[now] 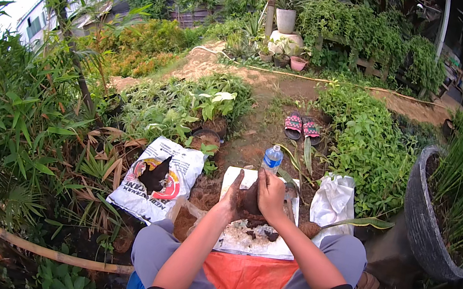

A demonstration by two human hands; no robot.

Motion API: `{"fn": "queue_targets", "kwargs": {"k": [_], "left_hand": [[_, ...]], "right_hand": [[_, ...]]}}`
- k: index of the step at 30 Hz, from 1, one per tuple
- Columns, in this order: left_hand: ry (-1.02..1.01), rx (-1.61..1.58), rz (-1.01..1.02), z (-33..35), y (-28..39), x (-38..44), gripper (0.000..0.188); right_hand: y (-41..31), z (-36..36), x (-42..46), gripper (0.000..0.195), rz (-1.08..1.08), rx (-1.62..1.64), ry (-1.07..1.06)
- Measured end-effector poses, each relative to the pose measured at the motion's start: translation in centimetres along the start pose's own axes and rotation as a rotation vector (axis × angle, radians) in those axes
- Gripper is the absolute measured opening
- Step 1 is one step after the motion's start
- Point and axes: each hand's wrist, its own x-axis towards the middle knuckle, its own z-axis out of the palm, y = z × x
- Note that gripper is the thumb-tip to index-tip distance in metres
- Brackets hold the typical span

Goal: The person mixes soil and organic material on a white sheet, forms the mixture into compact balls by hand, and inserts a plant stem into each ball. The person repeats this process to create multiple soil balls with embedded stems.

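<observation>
My left hand point(229, 199) and my right hand point(271, 196) press a dark brown clump of moist soil point(247, 199) between their palms. The left fingers are soiled and point upward, while the right fingers curl over the clump's far side. Below the hands lies a white sheet point(237, 247) strewn with dark crumbs of soil point(271, 235). Just right of it, beside my right forearm, rests a brown fibrous ball point(309, 228) with one long yellow-edged snake plant leaf point(360, 223). Partly behind my right hand stands a plastic water bottle point(273, 158) with a blue label.
At left lie a torn printed sack of dark potting soil point(185, 162) and a clear plastic bag of brown fibre point(185, 223). A crumpled white sack point(335, 198) sits at right, near a large dark planter point(422, 227). Ahead are sandals point(302, 127). An orange tarp point(247, 280) lies between my knees.
</observation>
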Motion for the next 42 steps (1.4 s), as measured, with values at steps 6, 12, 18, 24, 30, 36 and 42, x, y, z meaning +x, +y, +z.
{"fn": "queue_targets", "kwargs": {"k": [6, 12, 18, 24, 30, 36, 42], "left_hand": [[-0.144, -0.305, 0.121, -4.3, -2.7, 3.7, 0.049], [-0.221, -0.533, 0.015, -4.8, -2.2, 3.9, 0.046], [-0.054, -0.262, 0.056, -0.6, -2.1, 1.7, 0.059], [-0.306, -0.462, 0.144, -2.4, -2.1, 2.5, 0.057], [-0.287, -0.084, 0.115, -1.1, -0.2, 0.3, 0.082], [-0.165, -0.261, 0.201, -2.1, -2.7, 3.2, 0.081], [-0.29, -0.333, 0.175, -0.3, -3.7, 2.3, 0.075]], "right_hand": [[-2.3, -0.9, 0.4, 0.026, -0.454, -0.327, -0.274], [-1.7, -0.6, 0.0, 0.027, -0.37, -0.121, -0.28], [0.0, -0.5, 0.5, 0.038, 0.004, -0.073, -0.116], [-3.3, -1.7, 0.2, 0.026, -0.517, -0.293, -0.43], [-1.7, -1.2, -1.1, 0.035, -0.275, -0.135, -0.05], [-1.7, 0.1, -0.3, 0.024, -0.315, -0.289, -0.008], [-2.1, -1.8, -0.8, 0.019, -0.554, -0.331, -0.19]]}}
